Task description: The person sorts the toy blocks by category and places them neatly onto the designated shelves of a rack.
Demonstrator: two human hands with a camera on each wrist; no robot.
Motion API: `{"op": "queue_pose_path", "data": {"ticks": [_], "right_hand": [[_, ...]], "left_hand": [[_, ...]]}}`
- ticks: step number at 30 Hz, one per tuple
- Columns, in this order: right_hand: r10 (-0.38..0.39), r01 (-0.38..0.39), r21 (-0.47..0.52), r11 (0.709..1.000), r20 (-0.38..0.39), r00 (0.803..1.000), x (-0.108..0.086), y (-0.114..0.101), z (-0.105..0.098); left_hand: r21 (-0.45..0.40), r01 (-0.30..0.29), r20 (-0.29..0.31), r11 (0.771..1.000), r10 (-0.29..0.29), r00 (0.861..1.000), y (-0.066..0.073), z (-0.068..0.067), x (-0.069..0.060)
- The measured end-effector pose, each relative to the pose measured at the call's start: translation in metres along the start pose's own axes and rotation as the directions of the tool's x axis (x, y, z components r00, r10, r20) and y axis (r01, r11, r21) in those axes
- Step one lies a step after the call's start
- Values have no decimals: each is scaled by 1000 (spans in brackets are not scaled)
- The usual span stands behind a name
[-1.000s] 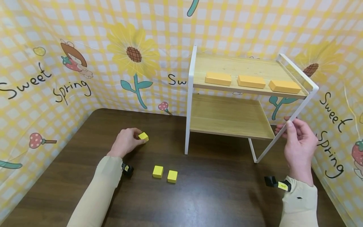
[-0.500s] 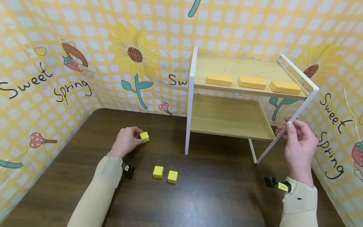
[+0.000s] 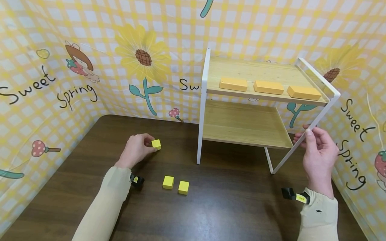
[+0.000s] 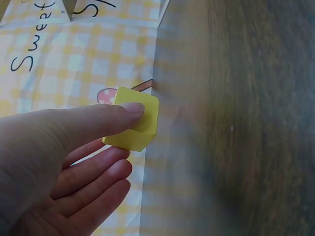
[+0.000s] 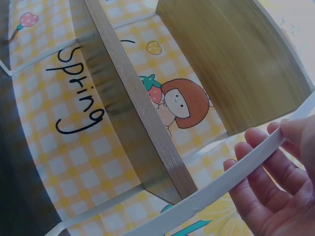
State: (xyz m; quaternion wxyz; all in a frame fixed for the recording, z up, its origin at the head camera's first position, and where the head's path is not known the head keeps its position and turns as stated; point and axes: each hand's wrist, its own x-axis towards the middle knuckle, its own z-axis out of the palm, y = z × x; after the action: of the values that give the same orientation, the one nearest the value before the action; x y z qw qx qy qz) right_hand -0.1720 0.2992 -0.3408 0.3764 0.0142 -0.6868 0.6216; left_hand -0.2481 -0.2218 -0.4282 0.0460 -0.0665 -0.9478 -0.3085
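Observation:
Between thumb and fingers, my left hand (image 3: 136, 150) pinches a small yellow cube (image 3: 156, 144) to the left of the shelf. In the left wrist view the thumb presses on one face of the cube (image 4: 140, 118), and the other fingers lie below it. Two more yellow cubes, one (image 3: 168, 182) and another (image 3: 183, 187), sit on the table nearer to me. My right hand (image 3: 320, 157) holds the white right-hand leg (image 3: 297, 145) of the two-tier shelf, thumb in front and fingers behind. That frame bar also shows in the right wrist view, against the fingers (image 5: 251, 191).
Three orange blocks lie in a row along the front of the top wooden board (image 3: 250, 68): left (image 3: 233, 84), middle (image 3: 268, 87) and right (image 3: 304, 93). A lower board (image 3: 241, 122) is beneath. Checked cloth (image 3: 175, 40) walls off the dark table (image 3: 217, 207) behind and at both sides.
My left hand has shifted slightly to the right with the yellow cube, which has turned a little. The right hand keeps its hold on the shelf leg.

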Motion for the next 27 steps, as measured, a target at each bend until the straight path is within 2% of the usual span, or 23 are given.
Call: {"op": "queue_pose_path", "data": {"ticks": [14, 27], "right_hand": [[7, -6, -7, 1000, 5, 1000, 0, 0, 0], [38, -38, -24, 999, 3, 999, -1, 0, -2]], "left_hand": [[-10, -33, 7, 999, 33, 999, 9, 2, -2], [-7, -91, 2, 996, 91, 996, 24, 3, -7]]}}
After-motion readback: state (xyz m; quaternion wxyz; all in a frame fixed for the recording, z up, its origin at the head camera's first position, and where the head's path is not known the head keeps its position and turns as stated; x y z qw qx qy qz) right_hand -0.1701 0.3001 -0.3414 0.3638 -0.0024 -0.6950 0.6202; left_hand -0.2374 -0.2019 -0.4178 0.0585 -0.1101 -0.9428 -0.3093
